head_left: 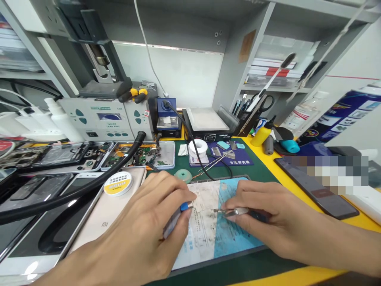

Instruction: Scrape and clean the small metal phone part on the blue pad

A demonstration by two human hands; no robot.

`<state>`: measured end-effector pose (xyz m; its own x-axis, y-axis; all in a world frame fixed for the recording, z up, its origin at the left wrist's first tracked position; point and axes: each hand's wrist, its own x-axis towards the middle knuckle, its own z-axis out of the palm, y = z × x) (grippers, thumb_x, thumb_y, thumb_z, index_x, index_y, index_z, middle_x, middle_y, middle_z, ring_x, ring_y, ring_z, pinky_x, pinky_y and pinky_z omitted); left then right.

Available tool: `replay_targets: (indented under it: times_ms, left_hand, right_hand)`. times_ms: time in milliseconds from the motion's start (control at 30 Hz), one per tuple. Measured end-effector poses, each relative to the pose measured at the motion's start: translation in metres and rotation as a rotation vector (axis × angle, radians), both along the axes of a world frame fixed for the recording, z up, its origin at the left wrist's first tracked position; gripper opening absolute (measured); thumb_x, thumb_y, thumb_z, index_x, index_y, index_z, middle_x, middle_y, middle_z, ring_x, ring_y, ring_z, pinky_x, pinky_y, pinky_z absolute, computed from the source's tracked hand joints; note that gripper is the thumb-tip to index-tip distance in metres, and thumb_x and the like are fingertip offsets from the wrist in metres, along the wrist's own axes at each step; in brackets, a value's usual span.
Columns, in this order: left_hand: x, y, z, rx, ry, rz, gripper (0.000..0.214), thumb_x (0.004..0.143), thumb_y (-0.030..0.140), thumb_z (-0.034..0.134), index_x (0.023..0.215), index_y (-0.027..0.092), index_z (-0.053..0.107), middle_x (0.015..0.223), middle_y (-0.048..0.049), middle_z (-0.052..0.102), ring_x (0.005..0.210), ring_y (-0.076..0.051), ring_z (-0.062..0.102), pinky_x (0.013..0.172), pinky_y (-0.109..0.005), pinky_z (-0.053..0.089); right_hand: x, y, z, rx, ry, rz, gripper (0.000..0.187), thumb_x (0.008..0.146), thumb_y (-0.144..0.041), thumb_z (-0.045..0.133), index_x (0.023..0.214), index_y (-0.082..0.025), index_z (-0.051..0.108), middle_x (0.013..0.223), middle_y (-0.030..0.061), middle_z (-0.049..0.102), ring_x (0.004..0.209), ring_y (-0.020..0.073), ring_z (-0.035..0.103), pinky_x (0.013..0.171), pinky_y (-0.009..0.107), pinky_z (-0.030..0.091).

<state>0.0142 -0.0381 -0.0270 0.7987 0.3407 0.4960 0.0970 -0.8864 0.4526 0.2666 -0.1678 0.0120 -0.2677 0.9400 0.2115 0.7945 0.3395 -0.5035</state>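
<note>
My left hand [145, 222] is closed around a slim tool with a blue collar [183, 206], its tip pointing at a small pale square piece [200, 205] on the worn blue and white work mat [226, 238]. From the other side, my right hand [268, 218] pinches metal tweezers [230, 211] whose points reach toward that same piece. Both hands rest low on the mat, a few centimetres apart.
A gold phone back [110, 214] with a round yellow tin [118, 183] lies left, beside opened phones and a parts tray [143, 155]. Behind stand a soldering station [101, 119], a hot plate [206, 123] and a solder spool [198, 147]. A dark phone [315, 186] lies right.
</note>
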Motion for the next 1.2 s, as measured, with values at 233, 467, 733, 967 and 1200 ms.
replay_targets:
  times_ms: [233, 467, 733, 967, 1200]
  left_hand:
    - [0.0, -0.001, 0.001, -0.025, 0.006, -0.014, 0.02, 0.101, 0.011, 0.056, 0.116, 0.023, 0.063, 0.114, -0.0039, 0.064, 0.107, -0.02, 0.056, 0.095, -0.038, 0.046]
    - [0.0, -0.002, 0.0, 0.033, 0.002, 0.008, 0.021, 0.104, 0.013, 0.057, 0.122, 0.023, 0.062, 0.114, -0.0029, 0.065, 0.108, -0.019, 0.056, 0.1, -0.037, 0.045]
    - [0.0, -0.001, 0.0, 0.067, -0.018, 0.004, 0.017, 0.105, 0.012, 0.056, 0.118, 0.02, 0.061, 0.112, -0.0052, 0.066, 0.104, -0.02, 0.056, 0.092, -0.037, 0.047]
    - [-0.001, -0.002, 0.003, 0.072, -0.023, -0.006, 0.018, 0.104, 0.011, 0.056, 0.119, 0.02, 0.062, 0.111, -0.0053, 0.065, 0.103, -0.02, 0.056, 0.089, -0.038, 0.047]
    - [0.0, -0.003, 0.002, 0.065, -0.051, -0.01, 0.021, 0.102, 0.009, 0.059, 0.118, 0.02, 0.065, 0.111, -0.004, 0.066, 0.104, -0.018, 0.057, 0.094, -0.036, 0.048]
  right_hand:
    - [0.002, 0.003, 0.008, -0.241, 0.099, -0.073, 0.032, 0.11, -0.032, 0.056, 0.085, -0.019, 0.07, 0.071, -0.0011, 0.056, 0.064, 0.0139, 0.047, 0.058, 0.029, 0.035]
    - [0.006, 0.008, 0.012, -0.429, 0.26, -0.149, 0.051, 0.109, -0.051, 0.057, 0.069, -0.021, 0.046, 0.069, -0.0042, 0.039, 0.063, 0.0133, 0.034, 0.056, 0.03, 0.03]
    - [0.007, 0.008, 0.011, -0.449, 0.286, -0.171, 0.052, 0.109, -0.056, 0.054, 0.071, -0.02, 0.054, 0.069, -0.0035, 0.041, 0.062, 0.0131, 0.035, 0.056, 0.03, 0.029]
    - [0.007, 0.008, 0.014, -0.437, 0.288, -0.183, 0.05, 0.108, -0.057, 0.055, 0.085, -0.018, 0.076, 0.07, -0.0011, 0.048, 0.06, 0.0135, 0.037, 0.052, 0.029, 0.03]
    - [0.008, 0.008, 0.014, -0.438, 0.317, -0.183, 0.051, 0.105, -0.061, 0.059, 0.086, -0.018, 0.077, 0.068, -0.002, 0.046, 0.06, 0.0128, 0.036, 0.05, 0.026, 0.031]
